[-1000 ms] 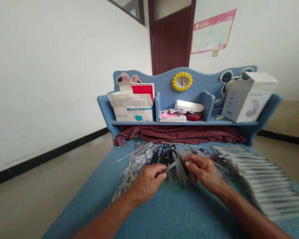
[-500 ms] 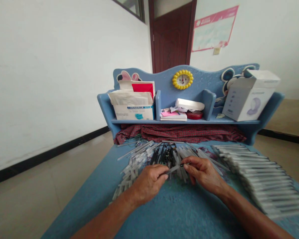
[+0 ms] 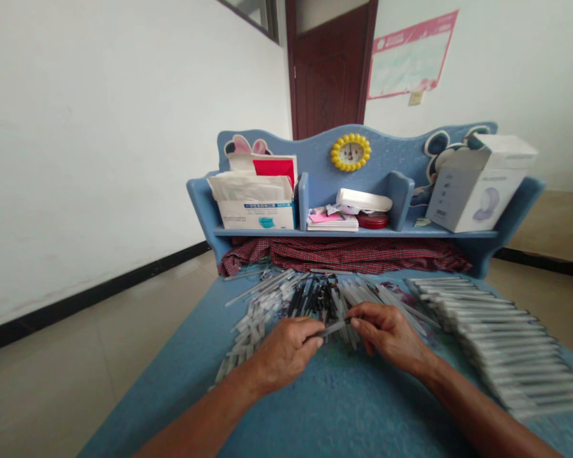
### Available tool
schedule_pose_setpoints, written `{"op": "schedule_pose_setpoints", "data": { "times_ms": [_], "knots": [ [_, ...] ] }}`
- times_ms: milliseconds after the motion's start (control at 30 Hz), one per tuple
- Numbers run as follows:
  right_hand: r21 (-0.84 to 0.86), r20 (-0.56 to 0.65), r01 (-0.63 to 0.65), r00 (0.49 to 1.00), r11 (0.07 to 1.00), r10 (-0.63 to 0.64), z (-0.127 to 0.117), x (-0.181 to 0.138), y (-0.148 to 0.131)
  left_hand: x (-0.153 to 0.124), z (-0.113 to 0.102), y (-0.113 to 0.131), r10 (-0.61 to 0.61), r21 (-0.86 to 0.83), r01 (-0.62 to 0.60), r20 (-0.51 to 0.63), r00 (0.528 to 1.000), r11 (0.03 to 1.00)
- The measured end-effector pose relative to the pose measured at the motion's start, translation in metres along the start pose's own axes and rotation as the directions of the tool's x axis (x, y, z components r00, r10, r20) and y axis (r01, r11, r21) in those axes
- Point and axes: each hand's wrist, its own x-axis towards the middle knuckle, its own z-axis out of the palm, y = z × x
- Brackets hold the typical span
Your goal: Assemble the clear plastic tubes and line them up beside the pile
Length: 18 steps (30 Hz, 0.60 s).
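My left hand (image 3: 286, 351) and my right hand (image 3: 390, 336) meet over the blue desk (image 3: 334, 407), both pinched on one thin grey pen barrel (image 3: 334, 328) held between them. Just behind the hands lies a loose heap of pen parts (image 3: 315, 298), with clear tubes on the left and dark pieces in the middle. To the right, a long neat row of assembled pens (image 3: 501, 343) is laid side by side.
A blue shelf at the desk's back carries a box of masks with papers (image 3: 255, 207), a stack of notebooks (image 3: 332, 221), a red tin (image 3: 372, 221) and a white carton (image 3: 477, 184). A yellow clock (image 3: 350, 152) is set above. Red checked cloth (image 3: 344, 253) lies beneath the shelf.
Both hands have drawn slightly closer together on the pen barrel; the right fingers have closed further on its end. The view has shifted a little.
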Motion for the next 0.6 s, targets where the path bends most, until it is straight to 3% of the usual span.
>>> {"op": "schedule_pose_setpoints", "data": {
  "times_ms": [333,600],
  "knots": [
    [0.004,0.048,-0.014,0.999,1.0,0.014,0.001,-0.0018,0.0004,0.0001,-0.0022,0.0022,-0.003,-0.021,0.004,0.008,1.0,1.0],
    [-0.153,0.061,0.038,0.998,0.988,-0.029,-0.0021,-0.004,-0.0084,0.0001,-0.002,0.0017,-0.022,-0.073,0.024,0.025,0.999,0.997]
  ]
}}
